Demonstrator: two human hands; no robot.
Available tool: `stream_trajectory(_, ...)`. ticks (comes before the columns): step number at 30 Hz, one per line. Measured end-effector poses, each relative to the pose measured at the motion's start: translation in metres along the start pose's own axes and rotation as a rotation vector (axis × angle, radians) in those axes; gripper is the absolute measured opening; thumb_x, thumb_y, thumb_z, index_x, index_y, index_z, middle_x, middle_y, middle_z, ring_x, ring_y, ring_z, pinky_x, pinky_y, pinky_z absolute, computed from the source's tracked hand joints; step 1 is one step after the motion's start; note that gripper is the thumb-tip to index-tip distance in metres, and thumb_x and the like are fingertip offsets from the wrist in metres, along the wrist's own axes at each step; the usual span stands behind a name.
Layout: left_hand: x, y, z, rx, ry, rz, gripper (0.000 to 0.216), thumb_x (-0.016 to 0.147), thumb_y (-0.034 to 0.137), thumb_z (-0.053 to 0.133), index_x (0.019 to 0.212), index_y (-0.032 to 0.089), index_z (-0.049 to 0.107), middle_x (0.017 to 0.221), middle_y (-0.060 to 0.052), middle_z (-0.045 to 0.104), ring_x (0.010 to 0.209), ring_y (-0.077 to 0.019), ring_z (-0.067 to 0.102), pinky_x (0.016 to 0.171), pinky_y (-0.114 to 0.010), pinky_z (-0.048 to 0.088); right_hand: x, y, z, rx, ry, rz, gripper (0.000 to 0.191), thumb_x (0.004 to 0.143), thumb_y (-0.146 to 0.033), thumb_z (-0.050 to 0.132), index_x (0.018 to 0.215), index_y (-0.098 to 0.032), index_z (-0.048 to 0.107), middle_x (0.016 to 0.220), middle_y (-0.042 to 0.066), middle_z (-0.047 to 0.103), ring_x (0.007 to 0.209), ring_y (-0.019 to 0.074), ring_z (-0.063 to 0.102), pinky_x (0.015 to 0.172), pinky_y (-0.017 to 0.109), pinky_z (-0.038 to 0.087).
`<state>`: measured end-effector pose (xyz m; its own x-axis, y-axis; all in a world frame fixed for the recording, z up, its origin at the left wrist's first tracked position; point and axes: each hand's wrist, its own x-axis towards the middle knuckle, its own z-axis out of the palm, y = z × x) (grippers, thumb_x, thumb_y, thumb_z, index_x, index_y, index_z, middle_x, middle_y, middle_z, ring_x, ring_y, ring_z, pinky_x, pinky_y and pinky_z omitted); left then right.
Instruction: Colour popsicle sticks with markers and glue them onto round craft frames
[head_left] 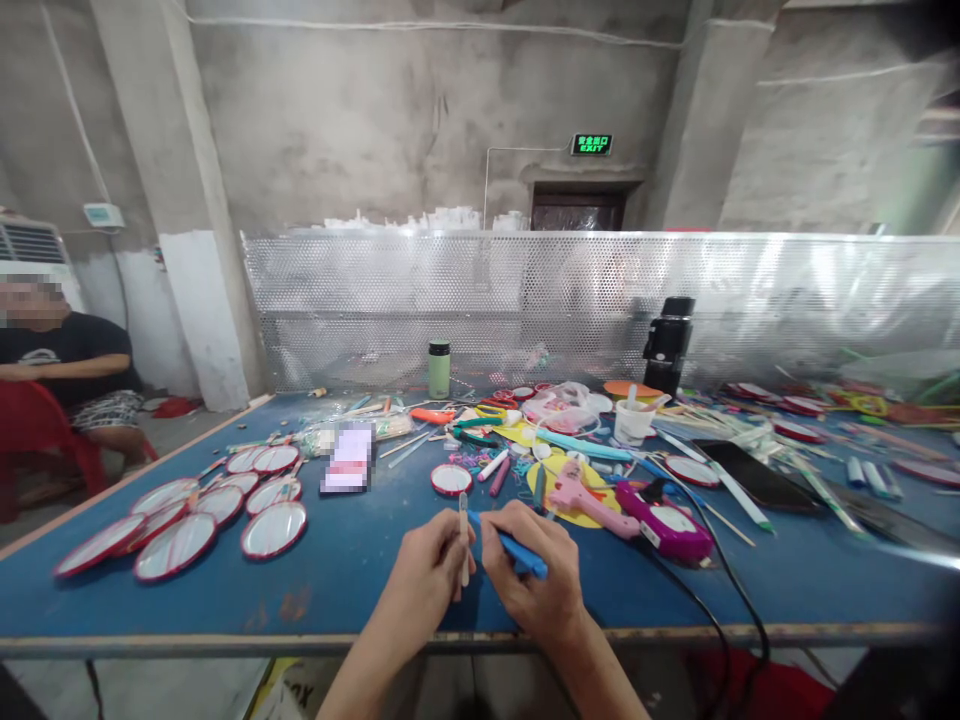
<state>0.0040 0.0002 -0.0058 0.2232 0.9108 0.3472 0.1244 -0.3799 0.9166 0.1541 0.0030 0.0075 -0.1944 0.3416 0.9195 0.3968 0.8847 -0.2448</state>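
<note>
My left hand [429, 572] is closed around a thin pale stick [463, 512], held upright above the near edge of the blue table [352, 560]. My right hand [534, 570] grips a blue utility knife [517, 552] whose tip points left and meets the stick. Both hands sit close together at the table's front middle. A pink glue gun [581, 497] and a purple one [667, 525] lie just beyond my right hand.
Several red-rimmed round fans [187, 515] lie at the left. Craft clutter, a white cup [632, 420], a green bottle [439, 368] and a black phone [754, 475] fill the far side. Black cables [720, 590] trail off the front edge. A seated person [67, 375] is at far left.
</note>
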Motion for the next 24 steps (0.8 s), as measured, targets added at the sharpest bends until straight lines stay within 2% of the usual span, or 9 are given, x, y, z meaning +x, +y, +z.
stream_trajectory(12,-0.0002,-0.0020,-0.0001,0.041,-0.002,0.009,0.028,0.094,0.036,0.047,0.070,0.021,0.045,0.053,0.006,0.047,0.047,-0.0105,0.046,0.050,-0.021,0.035,-0.0017,0.0019,0.0013,0.014,-0.068,0.002,0.011,0.088,-0.009,0.057,0.089,-0.019,0.059,0.071,0.001,0.057,0.062,0.0129,0.050,0.059,0.026,0.041)
stream_trajectory(24,-0.0007,-0.0006,-0.0006,0.041,-0.002,0.014,0.027,0.094,0.035,0.047,0.072,0.021,0.046,0.056,0.006,0.049,0.048,-0.0101,0.046,0.050,-0.021,0.036,-0.0006,0.0009,0.0007,0.010,-0.059,-0.006,0.011,0.089,-0.009,0.057,0.091,-0.020,0.060,0.071,0.001,0.058,0.062,0.0133,0.052,0.059,0.026,0.042)
